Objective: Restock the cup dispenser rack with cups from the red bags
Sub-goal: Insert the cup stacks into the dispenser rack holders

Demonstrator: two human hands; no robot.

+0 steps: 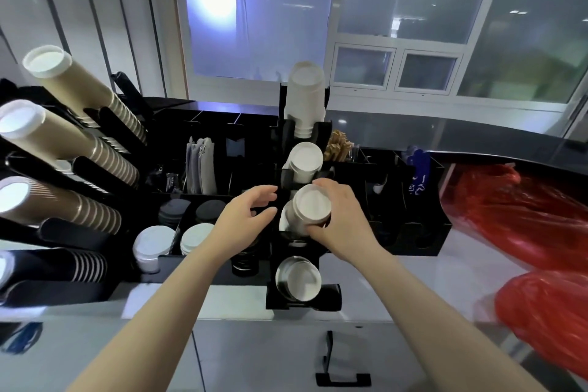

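Gripping a stack of white cups (310,212) from the right side, the right hand (342,221) had its fingers and thumb curled round the stack's wide end, which sat in the third slot down of the black cup dispenser rack (302,297) standing near the front edge of the counter (366,302). The left hand (246,216) hovered just left of that stack, fingers spread apart and loosely bent, holding nothing; whether a fingertip brushed the rack I could not tell. Above the held stack, a second white stack (306,161) filled the next slot up, and a tall white stack (304,99) rose from the top slot. Below the hands, the lowest slot held another stack of cups (299,278), its open mouths facing the camera. Along the counter's left edge, a second rack carried slanting rows of striped brown cups (95,143). Between the two racks, a black organiser (203,137) held white lids (152,245) and dark lids (206,212). Toward the counter's right edge lay two red bags, one (509,213) farther back beside the organiser, the other (547,315) nearer the front right corner, well apart from both hands.
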